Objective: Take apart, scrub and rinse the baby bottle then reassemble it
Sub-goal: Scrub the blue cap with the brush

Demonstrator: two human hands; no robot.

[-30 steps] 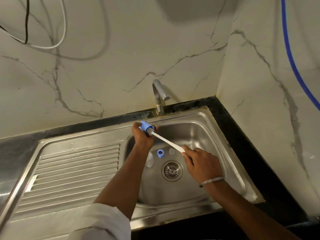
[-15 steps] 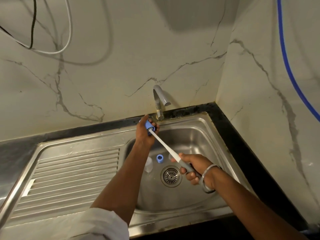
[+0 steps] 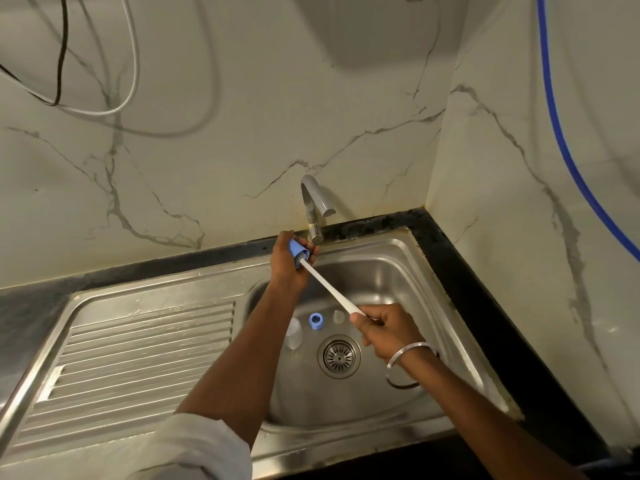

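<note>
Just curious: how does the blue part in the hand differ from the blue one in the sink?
The left hand grips the held blue piece; the blue ring lies loose in the sink. The brush is pushed into the held piece; the ring's hole is empty. Both are blue.

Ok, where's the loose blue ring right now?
In the head view, the blue ring lies on the sink floor just above-left of the drain, between the clear bottle on its left and a small clear part on its right.
</note>
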